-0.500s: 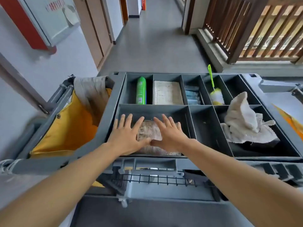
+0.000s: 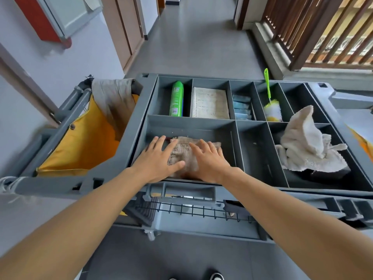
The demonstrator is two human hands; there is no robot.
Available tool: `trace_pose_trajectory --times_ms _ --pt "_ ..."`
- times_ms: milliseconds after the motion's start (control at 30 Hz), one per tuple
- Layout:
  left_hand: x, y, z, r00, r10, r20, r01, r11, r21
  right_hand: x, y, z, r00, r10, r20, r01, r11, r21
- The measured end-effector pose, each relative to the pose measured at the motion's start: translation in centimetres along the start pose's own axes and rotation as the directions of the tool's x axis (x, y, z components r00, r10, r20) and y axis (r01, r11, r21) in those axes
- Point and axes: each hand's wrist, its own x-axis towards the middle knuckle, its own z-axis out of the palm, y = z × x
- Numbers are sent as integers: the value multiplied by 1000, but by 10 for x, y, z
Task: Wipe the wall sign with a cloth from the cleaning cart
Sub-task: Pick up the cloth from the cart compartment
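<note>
A grey cleaning cart [image 2: 145, 98] stands before me with a divided top tray. In its near left compartment lies a folded brownish cloth [image 2: 182, 152]. My left hand [image 2: 156, 158] rests flat on the cloth's left side, fingers spread. My right hand [image 2: 210, 158] lies flat on its right side, fingers apart. Neither hand has closed around the cloth. The wall sign [image 2: 66, 13], a pale panel with a red frame, hangs on the left wall at the top left, partly cut off.
A crumpled white towel [image 2: 302, 144] fills the near right compartment. The far row holds a green spray can [image 2: 176, 99], a notebook [image 2: 210, 103], blue packets [image 2: 242, 107] and a green-handled brush [image 2: 271, 102]. A yellow bag [image 2: 84, 142] hangs left. Corridor floor and wooden railing [image 2: 314, 31] lie beyond.
Both hands stay pressed on the cloth. The view has tilted slightly, so the cart and hands sit a little differently in frame.
</note>
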Motion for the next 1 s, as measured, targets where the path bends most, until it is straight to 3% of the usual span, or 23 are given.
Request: trace_pose_trajectory --times_ms 200,367,433,533,667,767,1000 --pt "4 -5 5 998 8 62 -6 1000 -31 0 0 -1 998 -13 -54 8 996 -91" --pt "4 -4 5 999 11 33 -10 999 -32 2 -6 0 998 4 -70 -19 975 -220" --pt "4 -4 5 1000 17 9 -16 999 -45 3 -8 -1 997 17 -81 -32 983 -179" --pt "4 -3 5 1000 15 -23 -16 998 -59 2 -12 0 996 -83 -45 76 987 -144" --pt "5 -4 6 997 15 -73 -21 996 -83 1 -11 -1 999 49 -4 -48 992 117" --pt "5 -5 8 996 25 -87 -33 995 -93 -1 -11 -5 999 39 -17 -36 991 126" --pt "-4 -3 4 991 -20 -133 -16 964 -266 0 -5 -23 967 44 -250 20 968 250"
